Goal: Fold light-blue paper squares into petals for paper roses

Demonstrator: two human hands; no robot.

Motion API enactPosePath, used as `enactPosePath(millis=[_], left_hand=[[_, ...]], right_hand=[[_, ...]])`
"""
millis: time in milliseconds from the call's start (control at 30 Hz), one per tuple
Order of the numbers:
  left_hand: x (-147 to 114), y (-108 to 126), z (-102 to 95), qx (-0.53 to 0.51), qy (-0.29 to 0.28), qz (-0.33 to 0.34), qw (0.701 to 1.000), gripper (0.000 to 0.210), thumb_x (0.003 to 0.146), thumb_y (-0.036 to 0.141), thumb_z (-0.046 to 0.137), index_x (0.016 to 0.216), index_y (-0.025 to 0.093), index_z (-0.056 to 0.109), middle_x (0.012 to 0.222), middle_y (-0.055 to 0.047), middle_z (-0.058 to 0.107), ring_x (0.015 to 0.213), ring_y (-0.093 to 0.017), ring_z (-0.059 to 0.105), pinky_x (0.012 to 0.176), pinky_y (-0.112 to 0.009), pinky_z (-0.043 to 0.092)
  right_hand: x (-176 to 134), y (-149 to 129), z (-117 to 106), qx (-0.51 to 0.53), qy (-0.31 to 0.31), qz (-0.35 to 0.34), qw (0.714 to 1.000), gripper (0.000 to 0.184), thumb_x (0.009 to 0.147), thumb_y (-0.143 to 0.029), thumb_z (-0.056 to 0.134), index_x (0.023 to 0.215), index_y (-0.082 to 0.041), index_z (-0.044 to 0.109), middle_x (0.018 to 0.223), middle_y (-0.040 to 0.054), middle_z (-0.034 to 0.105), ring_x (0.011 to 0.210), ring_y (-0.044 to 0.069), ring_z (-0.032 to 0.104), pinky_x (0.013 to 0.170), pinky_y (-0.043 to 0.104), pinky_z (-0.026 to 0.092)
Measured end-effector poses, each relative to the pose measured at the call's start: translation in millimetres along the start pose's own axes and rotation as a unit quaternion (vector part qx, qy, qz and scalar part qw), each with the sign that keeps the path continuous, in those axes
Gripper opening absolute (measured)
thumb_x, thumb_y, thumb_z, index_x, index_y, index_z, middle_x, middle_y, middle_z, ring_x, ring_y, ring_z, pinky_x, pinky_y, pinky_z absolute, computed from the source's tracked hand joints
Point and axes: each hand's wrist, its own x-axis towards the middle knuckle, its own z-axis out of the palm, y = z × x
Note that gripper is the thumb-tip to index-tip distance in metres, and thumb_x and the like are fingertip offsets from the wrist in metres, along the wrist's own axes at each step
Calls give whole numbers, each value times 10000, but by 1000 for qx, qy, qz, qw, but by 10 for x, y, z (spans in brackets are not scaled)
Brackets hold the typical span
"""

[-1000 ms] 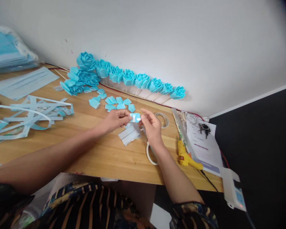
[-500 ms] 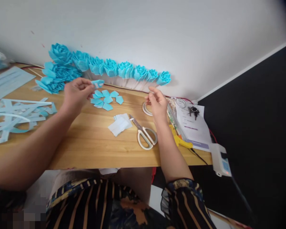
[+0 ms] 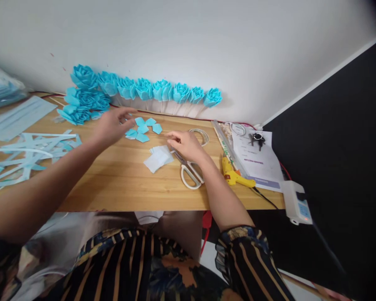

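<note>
My left hand (image 3: 113, 125) hovers at the left edge of a group of blue cut petals (image 3: 142, 128), its fingers stretched out and apart. Part of the group is hidden behind it, and I make out nothing held. My right hand (image 3: 186, 145), fingers loosely extended to the left, is over the wood just above the scissors (image 3: 191, 174) with white handles. It appears to hold nothing. Left of the scissors lies a small stack of pale blue squares (image 3: 158, 159). A roll of white tape (image 3: 201, 136) rests behind my right hand.
Finished blue flowers (image 3: 144, 88) on sticks lean along the wall. Cut strips (image 3: 28, 154) and a flat pale blue sheet (image 3: 19, 119) lie left. To the right are a yellow glue gun (image 3: 233, 173), a paper (image 3: 253, 161) with keys (image 3: 257, 140), and a white power strip (image 3: 297, 202).
The blue piece pinched in my left hand is no longer seen there; those fingers have opened. My right hand has moved left and down towards the petals, uncovering the tape roll and glue gun.
</note>
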Motion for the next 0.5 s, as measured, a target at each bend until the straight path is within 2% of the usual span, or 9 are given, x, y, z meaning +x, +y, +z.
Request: enactPosePath(millis=[100,233,367,500], left_hand=[[-129,203,210,-27,-89,3,996,379,847,309,576,1164,127,676,871,-43,723,734,-150,613,682,-258,438],[-236,299,441,-20,-155,27,987,377,842,291,555,1174,163,682,812,-40,751,727,-178,648,678,-264,454],[-259,277,553,-3,-171,32,985,381,837,208,508,1167,167,694,873,-51,772,783,-187,676,706,-267,467],[-290,207,591,-41,-157,40,986,402,873,263,485,1204,142,677,862,-61,772,771,-192,689,685,-273,494]], right_hand=[[-10,-83,37,-70,-26,-6,997,301,894,-285,553,1157,-269,700,918,10,765,830,186,671,693,270,407],[-47,-171,87,-126,-64,-31,989,315,921,-362,554,1212,-284,645,946,6,763,860,197,676,660,265,373],[-81,-227,127,-165,-79,-59,981,326,886,-416,623,1146,-220,623,937,39,750,843,209,661,646,270,347],[-75,-238,157,-159,-92,-73,980,325,821,-315,716,1111,-210,613,894,30,726,810,191,640,644,266,332]])
